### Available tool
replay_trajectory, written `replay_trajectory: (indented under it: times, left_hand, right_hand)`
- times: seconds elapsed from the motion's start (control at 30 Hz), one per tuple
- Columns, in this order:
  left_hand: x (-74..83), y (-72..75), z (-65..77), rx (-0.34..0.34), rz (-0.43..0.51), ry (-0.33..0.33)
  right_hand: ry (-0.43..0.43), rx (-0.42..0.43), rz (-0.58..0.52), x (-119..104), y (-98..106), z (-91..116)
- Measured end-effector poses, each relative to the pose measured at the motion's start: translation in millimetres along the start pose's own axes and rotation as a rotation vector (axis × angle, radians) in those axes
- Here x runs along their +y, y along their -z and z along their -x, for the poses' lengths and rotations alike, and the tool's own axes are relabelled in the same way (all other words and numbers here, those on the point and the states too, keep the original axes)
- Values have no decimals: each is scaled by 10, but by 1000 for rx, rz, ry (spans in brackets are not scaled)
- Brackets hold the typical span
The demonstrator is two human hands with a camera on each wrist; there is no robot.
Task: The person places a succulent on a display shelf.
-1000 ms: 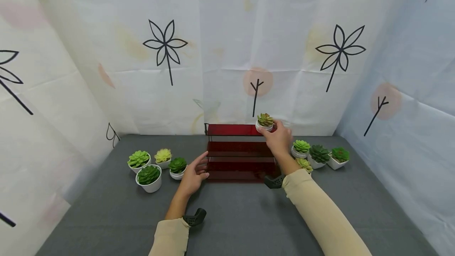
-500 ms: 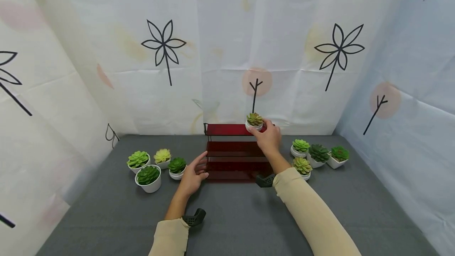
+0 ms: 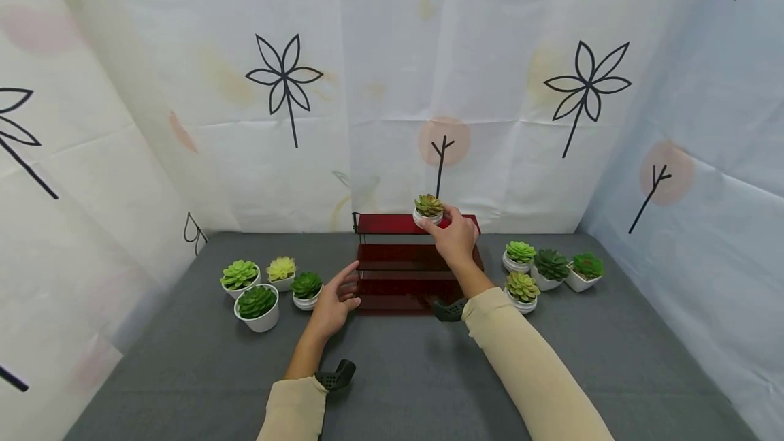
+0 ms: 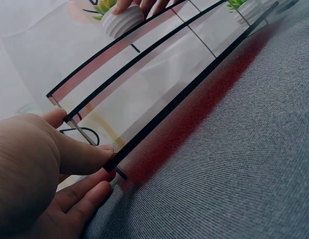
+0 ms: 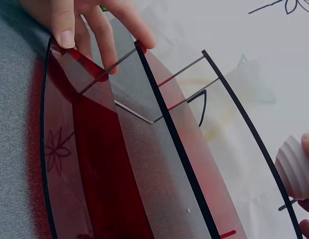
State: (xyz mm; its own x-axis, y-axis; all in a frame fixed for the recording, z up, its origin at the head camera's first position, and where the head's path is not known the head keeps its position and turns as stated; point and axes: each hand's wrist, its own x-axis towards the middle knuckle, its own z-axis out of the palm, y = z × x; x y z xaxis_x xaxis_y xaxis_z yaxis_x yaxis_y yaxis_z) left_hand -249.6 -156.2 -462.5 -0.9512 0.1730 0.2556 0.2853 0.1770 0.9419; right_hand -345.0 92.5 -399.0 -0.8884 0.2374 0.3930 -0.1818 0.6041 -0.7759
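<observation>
Right hand (image 3: 456,235), arm extended over the three-tier red rack (image 3: 404,257): thumb and fingers pinching a white ribbed pot (image 3: 427,218) holding a yellow-green succulent (image 3: 429,204), at the top tier; contact with it cannot be told. Left hand (image 3: 331,306): fingers loosely extended, touching the rack's left end. Potted succulents: four left (image 3: 258,310), four right (image 3: 520,288). Grey tablecloth (image 3: 392,380): stretches before the rack's front edge. Top tier: extends both sides of the pinched pot.
</observation>
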Motion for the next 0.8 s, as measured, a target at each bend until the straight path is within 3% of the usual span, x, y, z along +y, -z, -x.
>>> replay_trajectory:
  times: [0.37,0.63,0.8]
  left_hand:
    - [5,-11,20,-8,-5,10]
    - [15,-18,16,-8,-12,-1]
    - [11,-5,12,-7,-19,-9]
  right_hand:
    - [-26,-37,37,25,-16,5]
    - [9,3,31,96,-75,33]
    - [9,29,-61,89,-67,59]
